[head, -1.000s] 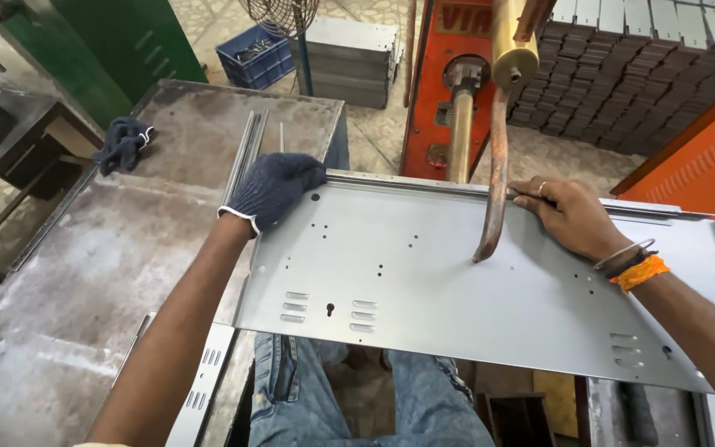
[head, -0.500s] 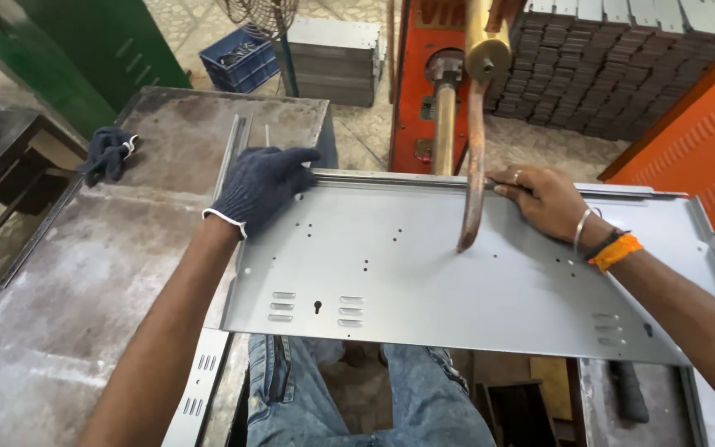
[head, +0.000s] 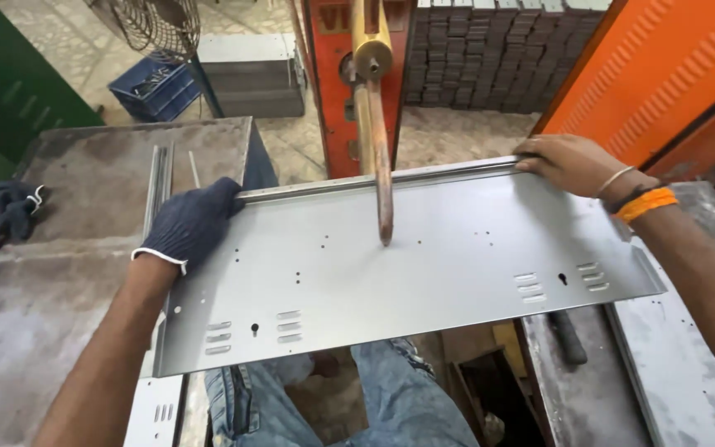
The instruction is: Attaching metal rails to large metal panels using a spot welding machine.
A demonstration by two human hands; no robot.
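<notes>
A long grey sheet-metal panel [head: 424, 265] is held out flat across the gap between two worn steel work tables [head: 51, 273], above the person's jeans-clad knees. Its long axis runs from left to right across the view, with the right end raised slightly further away than the left; a folded flange is seen along the far edge. Small punched holes, louvre slots and a keyhole opening are spread near both ends. The copper electrode arm [head: 381, 165] of an orange-red spot welder [head: 333, 74] is brought down from above, its tip set on the panel near the middle.

The far left corner of the panel is gripped by the left hand [head: 190, 223], which is covered by a dark blue knitted glove. The far right edge is grasped by the bare right hand [head: 568, 161], fingers curled over the flange, with an orange band worn at the wrist. A second dark glove [head: 8, 211] is left lying on the left table.
</notes>
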